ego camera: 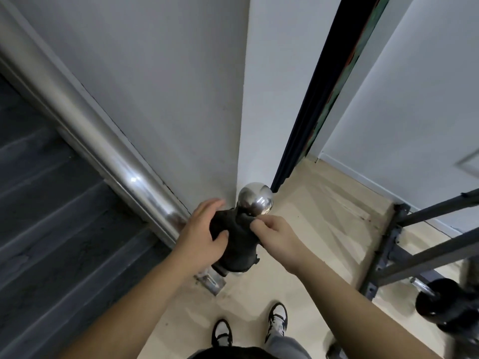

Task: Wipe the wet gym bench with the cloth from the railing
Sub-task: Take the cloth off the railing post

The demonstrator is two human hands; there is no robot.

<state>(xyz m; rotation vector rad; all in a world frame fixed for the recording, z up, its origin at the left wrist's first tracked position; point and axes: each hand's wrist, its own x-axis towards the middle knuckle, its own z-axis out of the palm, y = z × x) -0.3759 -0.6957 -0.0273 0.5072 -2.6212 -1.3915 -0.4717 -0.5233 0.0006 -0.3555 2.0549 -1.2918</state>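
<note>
A dark cloth point(239, 244) hangs draped over the end post of a steel stair railing point(103, 141), just below the post's shiny ball cap point(255, 202). My left hand point(204, 234) grips the cloth's left side, thumb pressed into the fabric. My right hand point(274, 235) pinches the cloth's upper right edge between thumb and fingers. The gym bench is not in view.
Dark stairs point(46, 216) drop away at the left beyond the railing. A white wall corner point(241, 112) rises straight ahead. At the right stands a dark metal rack frame point(394, 244) with a black weight plate point(445, 307). My feet stand on the pale floor point(324, 216).
</note>
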